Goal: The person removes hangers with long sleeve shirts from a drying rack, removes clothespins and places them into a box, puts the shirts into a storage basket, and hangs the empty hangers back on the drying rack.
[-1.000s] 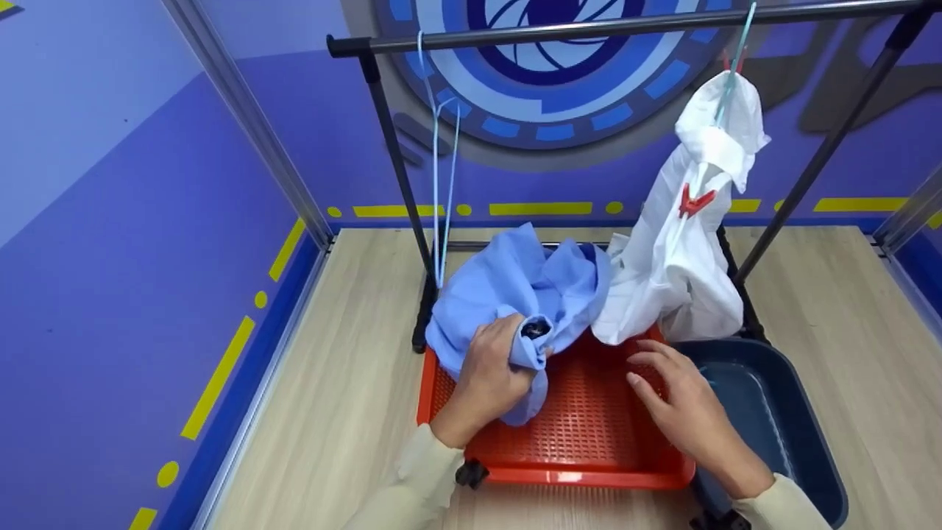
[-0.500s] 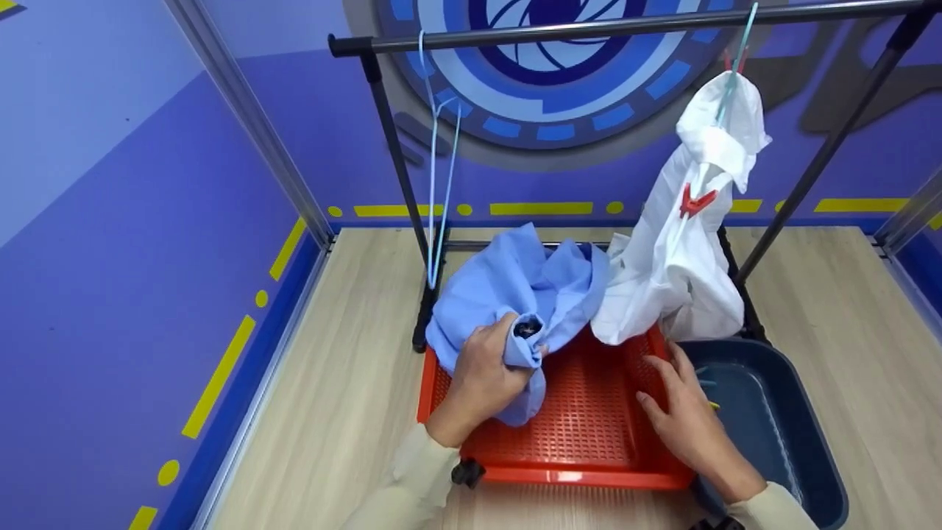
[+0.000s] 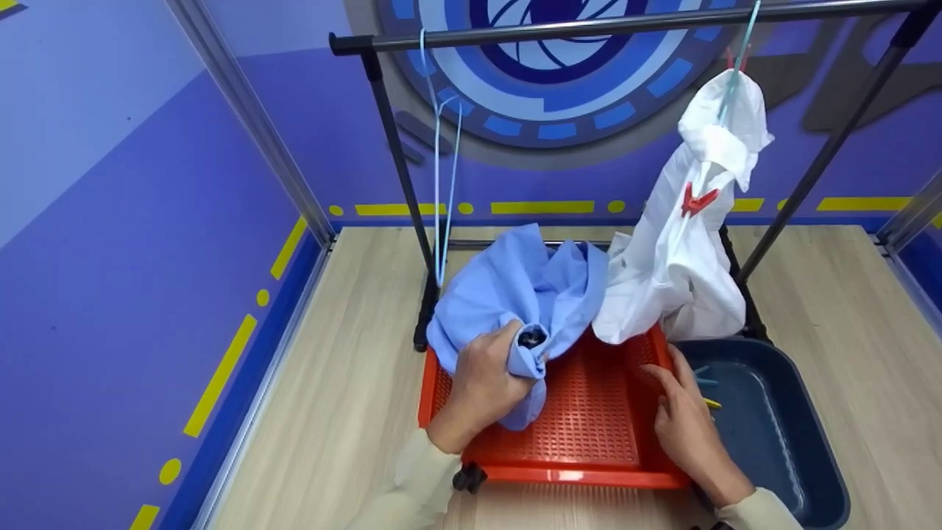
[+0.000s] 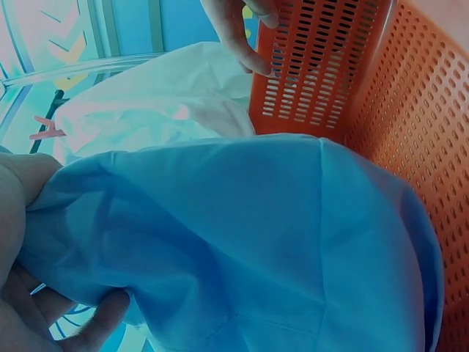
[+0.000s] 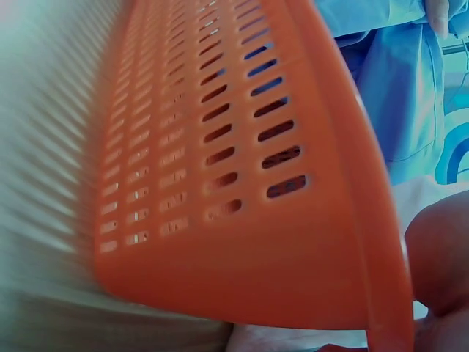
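Note:
My left hand [image 3: 486, 375] grips a bunched part of the light blue garment [image 3: 508, 272], curled round a rolled fold with a dark, shiny thing [image 3: 531, 337] inside. What that thing is cannot be made out. The garment [image 4: 234, 227] spreads beyond the fingers in the left wrist view and hangs over the perforated red basket [image 3: 567, 475]. My right hand [image 3: 688, 427] holds the basket's right rim, its fingers straddling the wall. The right wrist view shows the basket [image 5: 220, 271] from outside, with part of the hand beside the rim.
A dark basin [image 3: 780, 442] holds teal pegs [image 3: 704, 375] and a yellow peg [image 3: 712, 403] right of the basket. Behind stands a black rack [image 3: 589, 28] bearing a bare light blue hanger [image 3: 441, 191]. A white garment [image 3: 670, 258] with red pegs [image 3: 698, 199] hangs there too.
My right hand has come from above the basket's right side down onto its rim, uncovering pegs in the basin. The left hand keeps its grip on the blue garment, shifting only slightly.

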A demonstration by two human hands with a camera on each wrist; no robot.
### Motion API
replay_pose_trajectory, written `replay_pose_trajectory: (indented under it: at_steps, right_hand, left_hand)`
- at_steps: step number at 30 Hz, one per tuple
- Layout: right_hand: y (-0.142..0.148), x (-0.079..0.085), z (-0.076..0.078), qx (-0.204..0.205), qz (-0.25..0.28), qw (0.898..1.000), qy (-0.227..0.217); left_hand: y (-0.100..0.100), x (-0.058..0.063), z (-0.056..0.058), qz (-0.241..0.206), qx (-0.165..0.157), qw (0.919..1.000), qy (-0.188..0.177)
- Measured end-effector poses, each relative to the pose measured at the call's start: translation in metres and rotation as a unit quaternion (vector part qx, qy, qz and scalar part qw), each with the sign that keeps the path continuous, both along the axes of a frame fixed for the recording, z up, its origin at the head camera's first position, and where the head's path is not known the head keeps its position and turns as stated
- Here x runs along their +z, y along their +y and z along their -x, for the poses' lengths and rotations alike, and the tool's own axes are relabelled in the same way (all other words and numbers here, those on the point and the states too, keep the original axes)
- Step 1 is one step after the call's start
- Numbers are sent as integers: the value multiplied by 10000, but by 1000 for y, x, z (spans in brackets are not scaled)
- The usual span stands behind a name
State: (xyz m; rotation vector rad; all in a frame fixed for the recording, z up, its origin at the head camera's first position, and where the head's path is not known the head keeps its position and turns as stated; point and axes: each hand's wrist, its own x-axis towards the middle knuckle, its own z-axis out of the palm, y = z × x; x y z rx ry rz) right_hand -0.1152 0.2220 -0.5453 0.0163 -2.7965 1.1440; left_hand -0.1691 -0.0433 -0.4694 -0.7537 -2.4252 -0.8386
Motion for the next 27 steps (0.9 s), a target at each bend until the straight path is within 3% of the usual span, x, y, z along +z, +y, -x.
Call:
replay_pose_trajectory:
  at_steps: [11, 27]
  right_hand:
    - [1, 1, 0, -12, 86, 9997, -242]
    - [0, -1, -1, -27, 43, 9999, -107]
  left_hand:
    - [18, -6, -15, 301, -118, 9988, 381]
    - [44, -4, -36, 735, -379, 9946, 626]
